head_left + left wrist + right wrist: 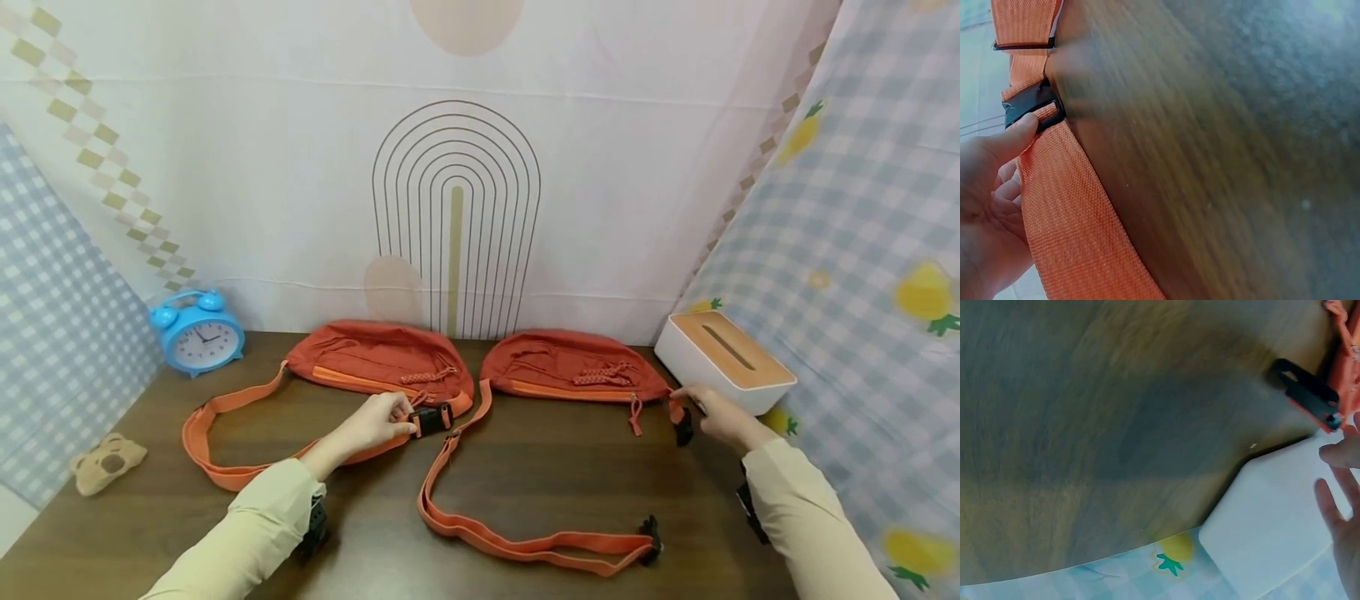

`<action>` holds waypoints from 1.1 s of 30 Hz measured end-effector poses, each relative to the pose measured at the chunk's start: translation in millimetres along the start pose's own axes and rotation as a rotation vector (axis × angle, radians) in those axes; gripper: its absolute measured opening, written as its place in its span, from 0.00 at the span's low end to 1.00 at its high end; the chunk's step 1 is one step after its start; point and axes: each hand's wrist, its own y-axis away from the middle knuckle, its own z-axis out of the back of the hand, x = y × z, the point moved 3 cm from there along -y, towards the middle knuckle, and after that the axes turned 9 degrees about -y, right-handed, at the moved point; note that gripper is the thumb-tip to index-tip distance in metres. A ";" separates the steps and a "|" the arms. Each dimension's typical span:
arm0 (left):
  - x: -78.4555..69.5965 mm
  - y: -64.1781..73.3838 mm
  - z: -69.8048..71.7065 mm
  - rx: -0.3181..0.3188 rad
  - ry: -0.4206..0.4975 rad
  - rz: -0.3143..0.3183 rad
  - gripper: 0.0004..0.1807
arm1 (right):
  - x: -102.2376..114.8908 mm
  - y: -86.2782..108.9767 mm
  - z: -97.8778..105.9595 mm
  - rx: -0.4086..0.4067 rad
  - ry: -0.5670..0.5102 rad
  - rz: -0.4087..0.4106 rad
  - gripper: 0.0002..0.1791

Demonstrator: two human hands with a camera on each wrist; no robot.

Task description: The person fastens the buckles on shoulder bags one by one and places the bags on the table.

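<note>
Two rust-red waist bags lie side by side at the back of the table. The left waist bag (375, 354) has its orange strap (197, 437) looped forward and fastened by a black buckle (431, 421). My left hand (375, 423) pinches this buckle's left end, thumb on top in the left wrist view. At the right waist bag (562, 362), the short end carries a black buckle half (1310, 390), apart from the other buckle half (651, 540) on the long strap (510, 546). My right hand (716, 412) reaches to that short end, fingers spread; contact is unclear.
A white tissue box (723, 358) with a wooden lid stands beside my right hand. At the back left is a blue alarm clock (198, 333); a tan plush bear head (108, 463) lies at the left edge. Patterned cloths hang behind and on both sides.
</note>
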 end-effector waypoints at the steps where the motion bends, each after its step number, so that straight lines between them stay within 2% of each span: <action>1: -0.3 0.2 -0.2 0.005 0.002 0.002 0.09 | -1.1 -0.3 -0.5 -0.031 0.068 0.044 0.27; 4: -0.6 1.5 0.7 0.009 -0.009 0.004 0.10 | -3.0 -2.2 -2.6 -0.120 0.211 0.155 0.23; 6: -0.6 2.9 2.3 0.005 -0.018 -0.005 0.11 | -3.9 -4.5 -4.7 -0.155 0.252 0.197 0.21; 11: -5.0 5.6 7.2 -0.006 0.000 -0.052 0.16 | -6.5 -9.3 -7.2 -0.156 0.290 0.202 0.22; 15: -19.9 7.3 10.1 -0.031 -0.002 -0.074 0.22 | -8.3 -10.1 -6.7 -0.137 0.284 0.215 0.20; 18: -38.9 6.5 8.8 -0.057 -0.044 -0.090 0.26 | -10.2 -10.5 -6.6 -0.115 0.270 0.223 0.20; 21: -60.7 2.9 3.8 -0.071 -0.075 -0.133 0.28 | -11.5 -11.5 -8.4 -0.065 0.237 0.201 0.22; 24: -84.3 -1.9 -7.2 -0.064 -0.094 -0.194 0.28 | -11.8 -13.3 -10.3 -0.014 0.197 0.172 0.24; 26: -101.1 -4.5 -17.9 -0.052 -0.139 -0.235 0.28 | -11.3 -14.5 -11.4 0.002 0.184 0.164 0.24; 29: -128.8 -6.5 -38.7 0.000 -0.255 -0.292 0.31 | -9.9 -15.3 -11.1 -0.007 0.177 0.179 0.21; 33: -166.6 -1.5 -72.3 0.156 -0.399 -0.374 0.36 | -9.1 -14.4 -9.9 -0.023 0.162 0.205 0.19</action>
